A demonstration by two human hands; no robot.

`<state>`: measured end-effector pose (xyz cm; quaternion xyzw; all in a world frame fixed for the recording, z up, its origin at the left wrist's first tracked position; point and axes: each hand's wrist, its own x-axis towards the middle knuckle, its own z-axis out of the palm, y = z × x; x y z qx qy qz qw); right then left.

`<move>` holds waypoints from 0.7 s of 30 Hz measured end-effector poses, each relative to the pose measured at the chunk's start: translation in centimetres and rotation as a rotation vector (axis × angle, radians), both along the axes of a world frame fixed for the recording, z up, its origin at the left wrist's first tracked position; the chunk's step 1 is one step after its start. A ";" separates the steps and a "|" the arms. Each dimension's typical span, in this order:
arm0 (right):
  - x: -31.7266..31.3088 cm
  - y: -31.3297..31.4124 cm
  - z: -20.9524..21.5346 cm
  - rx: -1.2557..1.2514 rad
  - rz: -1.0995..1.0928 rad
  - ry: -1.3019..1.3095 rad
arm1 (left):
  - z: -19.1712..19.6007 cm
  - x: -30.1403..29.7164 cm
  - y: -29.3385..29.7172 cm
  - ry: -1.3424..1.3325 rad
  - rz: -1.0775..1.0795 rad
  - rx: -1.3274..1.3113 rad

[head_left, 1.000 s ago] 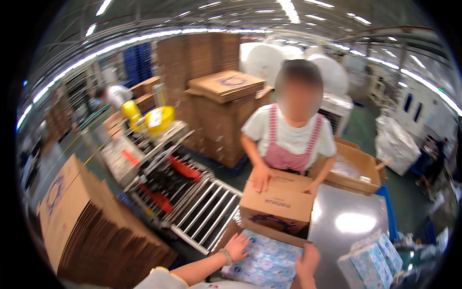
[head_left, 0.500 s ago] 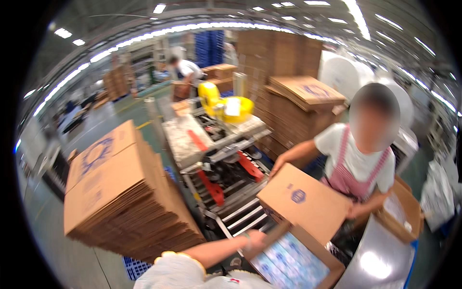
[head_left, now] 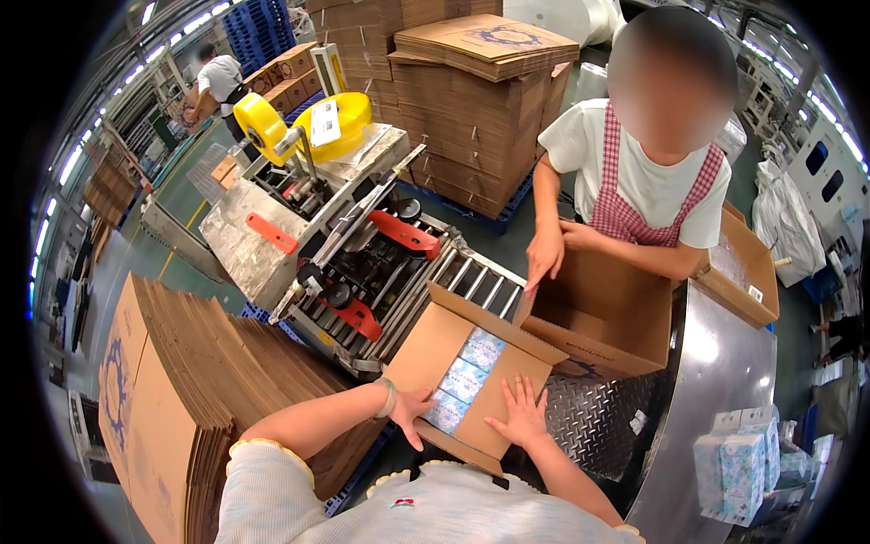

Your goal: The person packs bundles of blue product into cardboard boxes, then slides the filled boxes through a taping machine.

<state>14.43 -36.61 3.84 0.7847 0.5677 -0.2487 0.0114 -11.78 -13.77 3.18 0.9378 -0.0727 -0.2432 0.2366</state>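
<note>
In front of me is a cardboard box (head_left: 419, 346) full of light-blue patterned packs (head_left: 464, 379). Two of its flaps are folded inward over the packs, leaving a strip of them showing; the far flap stands up. My left hand (head_left: 410, 413), a band on its wrist, lies with spread fingers at the box's near left edge. My right hand (head_left: 520, 413) rests open and flat on the right flap (head_left: 494, 419). Just beyond, an open box (head_left: 603, 304) with a dark, seemingly bare inside stands before a co-worker, whose hands (head_left: 548, 249) are at its rim.
A roller conveyor (head_left: 485, 283) leads left to a taping machine (head_left: 349, 245) with yellow tape rolls (head_left: 335, 122). Flattened cartons (head_left: 181, 381) are stacked at my left, more (head_left: 471, 118) behind. A metal table (head_left: 716, 363) at right has wrapped packs (head_left: 736, 467) near it.
My view has tilted down. My right hand has come into view, and two flaps of the filled box are now folded in. The co-worker's carton, earlier held tilted, now stands open side up.
</note>
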 end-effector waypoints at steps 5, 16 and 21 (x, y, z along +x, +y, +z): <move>5.1 1.2 -0.5 0.009 -0.138 0.376 | 7.1 10.4 2.6 -0.099 0.560 0.150; 0.9 -5.7 -7.6 -0.184 -1.069 1.476 | 6.8 12.2 -1.9 -0.409 0.842 0.278; 0.4 -5.2 -6.4 -0.270 -1.047 1.870 | -1.3 6.5 -7.8 -0.367 0.885 0.367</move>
